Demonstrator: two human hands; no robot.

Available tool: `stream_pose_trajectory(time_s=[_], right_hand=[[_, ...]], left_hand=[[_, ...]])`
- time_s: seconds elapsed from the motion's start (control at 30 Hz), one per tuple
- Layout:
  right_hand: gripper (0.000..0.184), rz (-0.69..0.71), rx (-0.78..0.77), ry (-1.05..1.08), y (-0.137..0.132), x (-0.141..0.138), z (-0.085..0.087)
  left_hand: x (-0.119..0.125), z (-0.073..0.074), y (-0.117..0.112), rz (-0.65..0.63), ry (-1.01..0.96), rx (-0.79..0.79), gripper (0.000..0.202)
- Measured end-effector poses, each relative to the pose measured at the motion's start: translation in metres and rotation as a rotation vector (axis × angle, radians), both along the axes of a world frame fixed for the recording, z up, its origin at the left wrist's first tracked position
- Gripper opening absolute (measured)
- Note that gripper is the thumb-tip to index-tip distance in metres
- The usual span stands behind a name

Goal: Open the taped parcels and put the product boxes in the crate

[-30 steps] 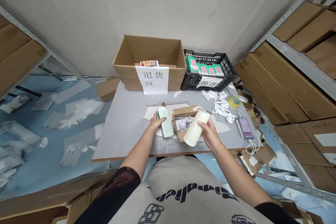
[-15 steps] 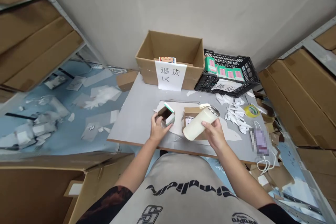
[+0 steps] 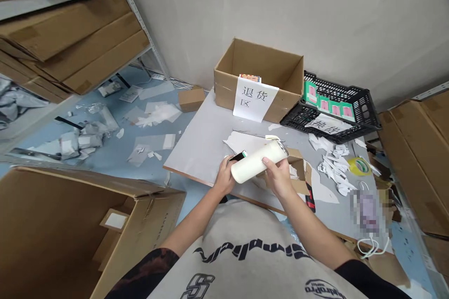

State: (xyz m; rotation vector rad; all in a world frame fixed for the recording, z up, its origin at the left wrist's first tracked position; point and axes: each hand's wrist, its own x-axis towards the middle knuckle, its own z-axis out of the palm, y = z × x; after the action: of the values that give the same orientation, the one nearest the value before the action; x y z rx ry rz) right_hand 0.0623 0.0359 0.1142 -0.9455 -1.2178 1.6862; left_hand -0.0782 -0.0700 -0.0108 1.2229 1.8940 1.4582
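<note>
Cream cylindrical bottle (image 3: 257,162) sits tilted in both hands above the grey table top (image 3: 199,149), its metal-rimmed end pointing up and right. Right hand (image 3: 278,178) holds it with fingers pressed together along the near side. Left hand (image 3: 223,178) cups the lower end, its fingers mostly hidden, so their state cannot be told. A green-and-black box edge (image 3: 240,155) shows at that end. Small cardboard box (image 3: 298,173) stands just beside the right hand. Farther off lie white paper scraps (image 3: 333,163), a yellow tape roll (image 3: 359,166), a labelled carton (image 3: 259,67) and a black plastic crate (image 3: 336,107).
</note>
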Motion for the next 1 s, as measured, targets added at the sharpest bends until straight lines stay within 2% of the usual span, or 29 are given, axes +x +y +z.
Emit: stream_pose_trajectory(time_s=[0.1, 0.2, 0.33, 0.5, 0.63, 0.77, 0.87, 1.0], right_hand=[[0.059, -0.055, 0.082, -0.045, 0.004, -0.004, -0.004], [0.059, -0.096, 0.196, -0.078, 0.007, -0.005, 0.003], [0.063, -0.094, 0.316, -0.142, 0.005, -0.005, 0.009], [0.066, -0.062, 0.315, -0.209, 0.002, -0.007, -0.004], [0.065, -0.04, 0.334, -0.252, 0.004, -0.008, -0.016], [0.065, -0.033, 0.387, -0.276, 0.007, -0.011, -0.019], [0.063, 0.024, 0.465, -0.32, 0.009, -0.015, -0.017], [0.073, 0.167, 0.668, -0.551, 0.015, -0.023, -0.022]], left_hand=[[-0.001, 0.004, 0.001, -0.026, 0.096, 0.036, 0.036], [-0.001, 0.009, 0.003, 0.006, 0.168, 0.02, 0.034], [0.001, 0.017, 0.002, 0.045, 0.236, 0.007, 0.047], [0.003, 0.029, 0.001, 0.079, 0.263, 0.016, 0.071], [0.003, 0.035, 0.004, 0.102, 0.273, 0.041, 0.072], [-0.001, 0.029, 0.007, 0.072, 0.357, 0.003, 0.072], [-0.002, 0.021, 0.008, 0.077, 0.431, -0.004, 0.072], [0.0, 0.013, 0.01, 0.083, 0.507, -0.009, 0.071]])
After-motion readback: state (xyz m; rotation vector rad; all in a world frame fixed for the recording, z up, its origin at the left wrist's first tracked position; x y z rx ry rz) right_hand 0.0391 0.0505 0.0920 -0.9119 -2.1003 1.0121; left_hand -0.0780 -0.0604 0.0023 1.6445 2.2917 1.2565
